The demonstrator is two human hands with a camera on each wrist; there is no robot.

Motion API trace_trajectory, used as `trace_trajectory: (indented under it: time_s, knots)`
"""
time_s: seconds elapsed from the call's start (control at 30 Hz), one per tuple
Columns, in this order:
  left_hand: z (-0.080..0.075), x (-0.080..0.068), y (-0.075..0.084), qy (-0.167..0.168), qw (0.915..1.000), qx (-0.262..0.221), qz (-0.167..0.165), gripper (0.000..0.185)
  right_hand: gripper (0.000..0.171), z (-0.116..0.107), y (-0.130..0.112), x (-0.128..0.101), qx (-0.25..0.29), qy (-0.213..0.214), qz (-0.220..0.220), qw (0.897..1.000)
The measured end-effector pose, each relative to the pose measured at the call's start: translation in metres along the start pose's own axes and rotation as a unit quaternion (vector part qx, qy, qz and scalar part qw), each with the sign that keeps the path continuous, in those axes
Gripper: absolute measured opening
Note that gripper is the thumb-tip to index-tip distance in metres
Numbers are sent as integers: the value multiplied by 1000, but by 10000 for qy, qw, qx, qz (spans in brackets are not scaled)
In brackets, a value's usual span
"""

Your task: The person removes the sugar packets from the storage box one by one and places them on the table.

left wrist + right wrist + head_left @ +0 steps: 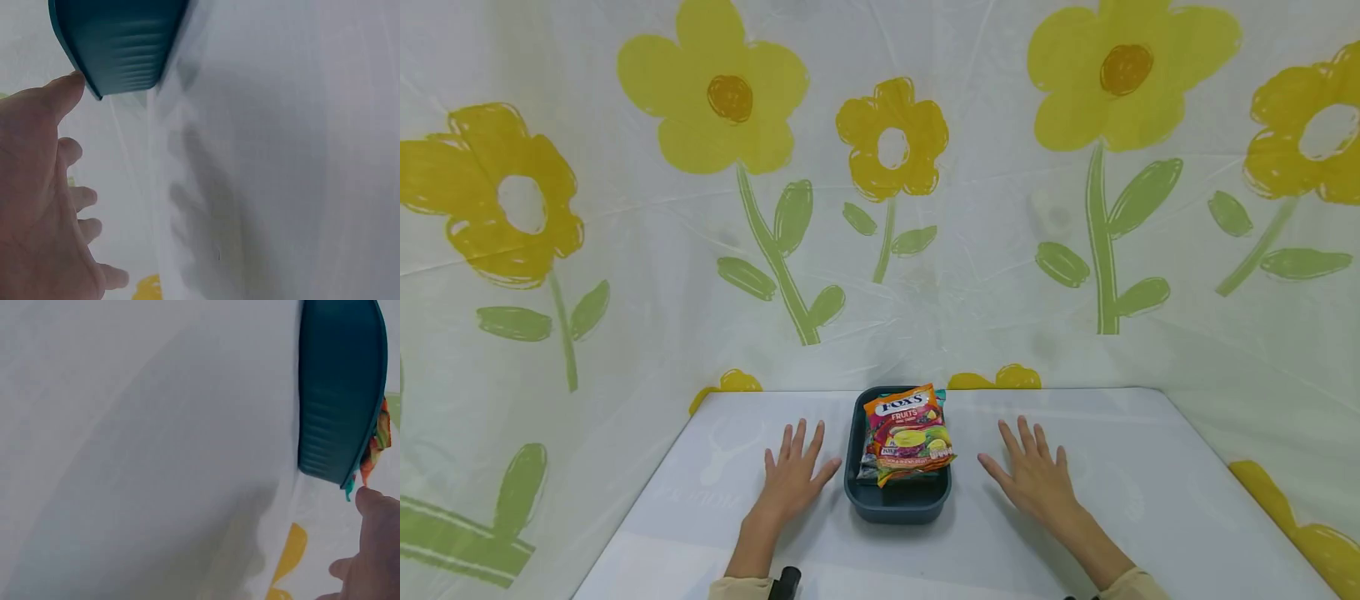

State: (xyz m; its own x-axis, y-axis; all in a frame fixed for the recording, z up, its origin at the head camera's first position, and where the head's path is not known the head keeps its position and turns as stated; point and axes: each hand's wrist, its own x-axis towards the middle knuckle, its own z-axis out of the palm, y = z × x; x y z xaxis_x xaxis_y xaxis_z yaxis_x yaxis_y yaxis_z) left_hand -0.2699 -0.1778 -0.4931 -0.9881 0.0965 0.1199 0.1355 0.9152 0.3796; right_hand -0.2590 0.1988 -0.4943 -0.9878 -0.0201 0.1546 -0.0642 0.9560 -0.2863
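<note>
A dark teal plastic basket (898, 510) stands in the middle of the white table. Inside it lies an orange and red Fox's candy bag (910, 435), on top of at least one other packet whose teal edge (941, 397) peeks out. My left hand (793, 482) hovers left of the basket with fingers spread, holding nothing. On the other side, my right hand (1036, 479) is likewise spread and holds nothing. Both wrist views show the ribbed basket wall (128, 56) and the hands' shadows on the tabletop.
The white table (1000, 554) reaches back to a pale curtain (970, 250) printed with yellow flowers, which also runs along both sides. A black strap piece (786, 582) sits at the left wrist, by a beige sleeve (739, 588).
</note>
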Motion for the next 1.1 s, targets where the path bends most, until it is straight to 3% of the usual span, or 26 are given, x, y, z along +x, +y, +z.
trace_trajectory:
  time_s: [0.4, 0.73, 1.1]
  knots:
    - [1, 4, 9, -33, 9957, -926, 26, 73, 83, -3, -11, 6, 516, -339, 194, 9979]
    - [4, 11, 18, -53, 9880, -1535, -127, 71, 78, -3, -24, 9, 1023, 49, 37, 9947]
    - [0, 19, 29, -300, 9746, -2209, 206, 72, 75, -5, -44, 17, 1243, 66, 68, 9922]
